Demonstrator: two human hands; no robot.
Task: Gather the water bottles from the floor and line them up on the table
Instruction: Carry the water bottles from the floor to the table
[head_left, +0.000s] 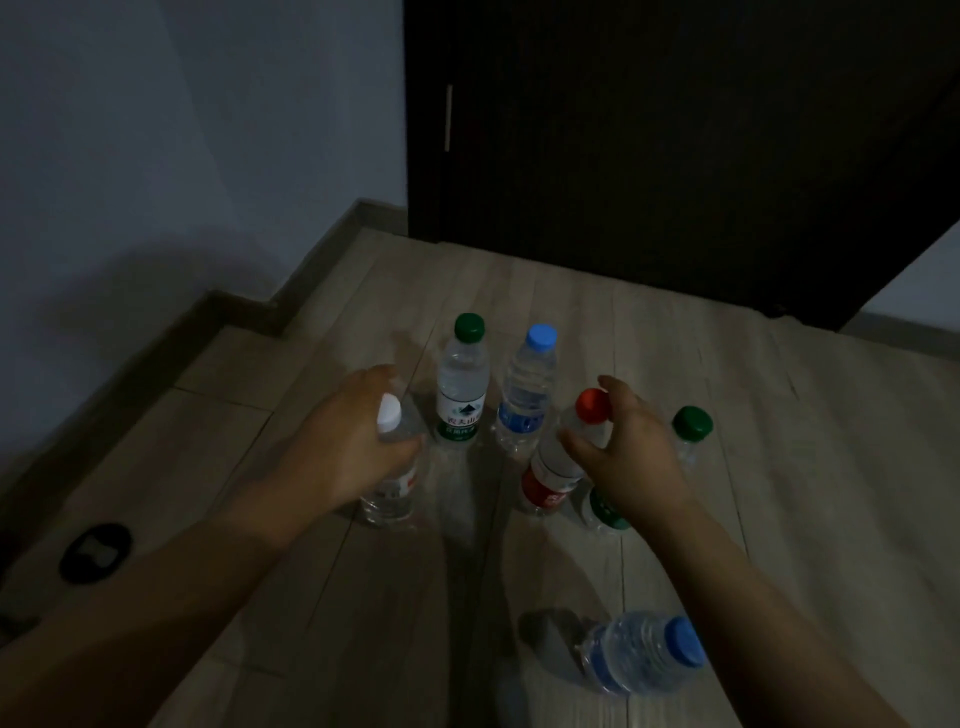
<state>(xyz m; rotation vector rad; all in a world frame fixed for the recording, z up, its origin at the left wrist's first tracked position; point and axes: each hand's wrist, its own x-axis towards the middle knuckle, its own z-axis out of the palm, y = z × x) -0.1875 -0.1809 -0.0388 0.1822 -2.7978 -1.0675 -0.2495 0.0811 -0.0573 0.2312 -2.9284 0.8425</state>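
Six water bottles stand upright on the wooden floor (779, 467); this looks like the pick-up step, two at a time. Left hand (337, 441) wraps the white-capped bottle (389, 493) just below its cap; right hand (628, 457) pinches the neck of the red-capped bottle (550, 478), thumb under, fingers over the cap; both hands look clamped on. Between them wait the green-capped bottle (462, 384) and the blue-capped bottle (527, 395), untouched; a second green-capped bottle (692, 427) hides half behind the right hand; the near blue-capped bottle (644, 654) stands closest to the camera. Both arms reach forward and down, well apart. Next call: lift both straight up, clear of the neighbours; the counter is out of view.
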